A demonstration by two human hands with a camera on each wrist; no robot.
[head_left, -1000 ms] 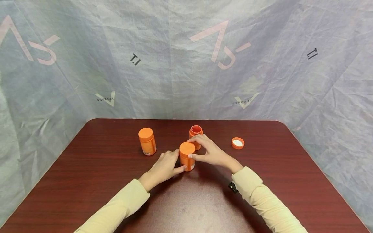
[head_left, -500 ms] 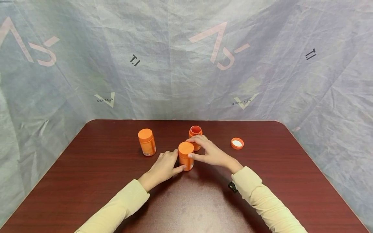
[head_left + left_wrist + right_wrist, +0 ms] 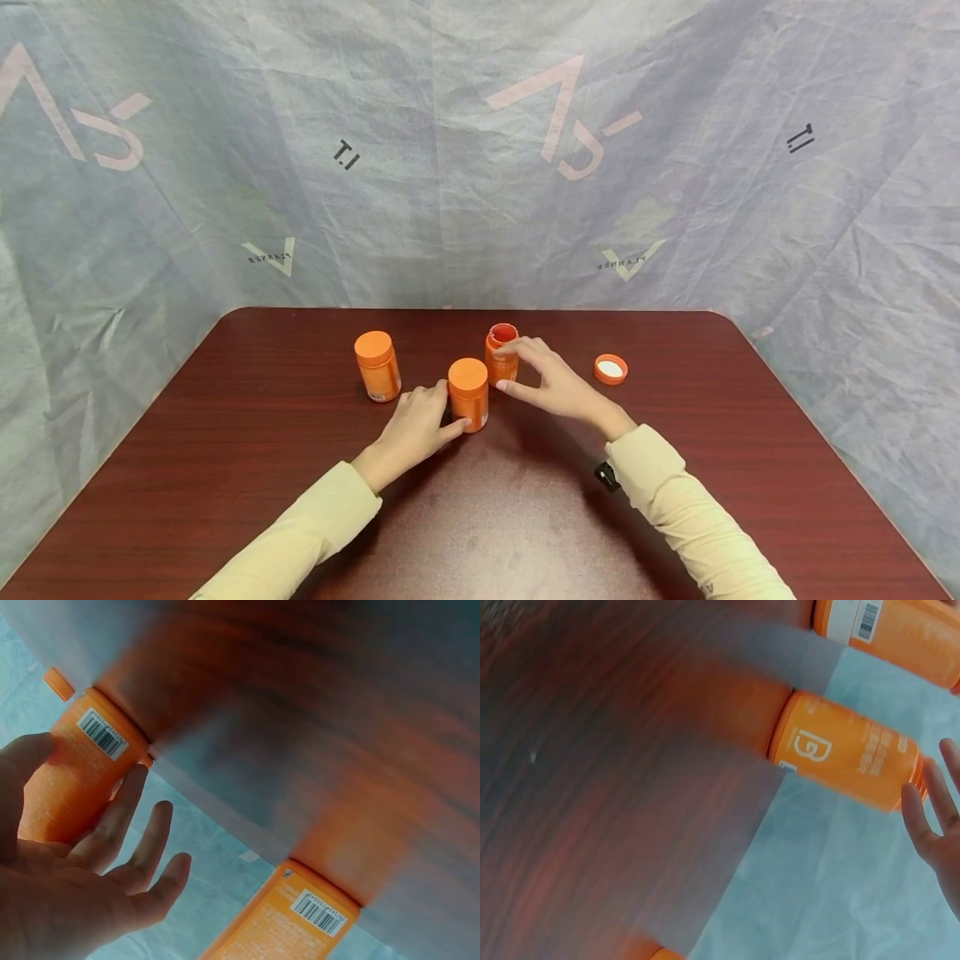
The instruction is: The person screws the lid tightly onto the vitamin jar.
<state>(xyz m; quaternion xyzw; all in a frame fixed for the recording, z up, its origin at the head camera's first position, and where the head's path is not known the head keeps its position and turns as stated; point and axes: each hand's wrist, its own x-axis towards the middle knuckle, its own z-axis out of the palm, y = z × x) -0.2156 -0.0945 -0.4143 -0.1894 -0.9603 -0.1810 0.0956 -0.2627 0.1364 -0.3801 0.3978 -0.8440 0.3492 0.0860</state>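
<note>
My left hand (image 3: 411, 429) holds an upright orange pill bottle (image 3: 468, 383) with its lid on, thumb at the near side and fingers at the far left. In the left wrist view, a barcode label shows on this held bottle (image 3: 75, 765). An open pill bottle (image 3: 501, 365) with no lid on stands just behind it to the right. Beside that open bottle is my right hand (image 3: 553, 382), its fingers spread loosely near the neck. In the right wrist view, fingertips overlap the neck of the open bottle (image 3: 847, 750); whether they touch it I cannot tell.
Another lidded orange bottle (image 3: 377, 367) stands farther left on the dark red table (image 3: 225, 450). A loose orange lid (image 3: 611, 369), white inside up, lies to the right. Behind the table hangs a grey printed cloth (image 3: 442, 167).
The left hand has shifted the lidded bottle slightly left and back. My right hand has come off that bottle's lid and moved right and back, beside the open bottle.
</note>
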